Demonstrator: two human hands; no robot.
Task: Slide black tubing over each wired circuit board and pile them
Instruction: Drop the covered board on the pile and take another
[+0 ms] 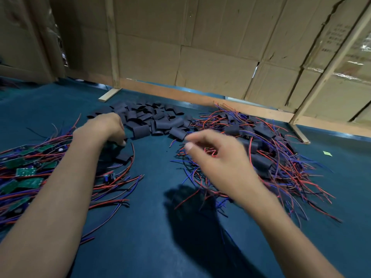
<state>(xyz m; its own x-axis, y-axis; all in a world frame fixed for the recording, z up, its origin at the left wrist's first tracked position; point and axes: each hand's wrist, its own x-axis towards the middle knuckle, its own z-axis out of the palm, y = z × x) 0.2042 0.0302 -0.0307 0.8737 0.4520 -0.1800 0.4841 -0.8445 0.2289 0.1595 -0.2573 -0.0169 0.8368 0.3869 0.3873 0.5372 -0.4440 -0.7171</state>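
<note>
On the counter (152, 227), blue-green covering:
Tubing stock: loose pile of short black tubing pieces (156, 121) at far centre, in front of the cardboard wall (200, 47).
Bare boards: heap of green wired circuit boards (26, 173) at left, red and blue leads fanning toward centre.
Finished pile: sleeved boards (261, 157) at right, black sleeves among tangled red and blue wires.
Stray item: small green scrap (327, 153) at far right, well apart from the piles.
Left hand (104, 127): reaches down at the near edge of the tubing pile, fingers curled, fingertips at a dark piece; grip itself hidden by the back of the hand, so whether anything is held cannot be told.
Nearby piece: one black tubing piece (123, 156) just beside the left hand, lying against a curved red lead.
Right hand (216, 157): raised above the near edge of the finished pile, motion-blurred, fingers loosely spread, thumb and forefinger apart, nothing visible between them.
Step in hand (judgement): start of a fresh cycle; one unit apparently delivered to the right pile, left hand fetching tubing.
Progress (judgement): roughly midway; sizeable heaps on both sides.
Next move calls for: secure pinch on a single tubing piece; mouth held open; one board drawn free from the left heap without dragging neighbouring leads; board fed in along the tube axis.
Risk (judgement): tangled leads lifting several boards together.
</note>
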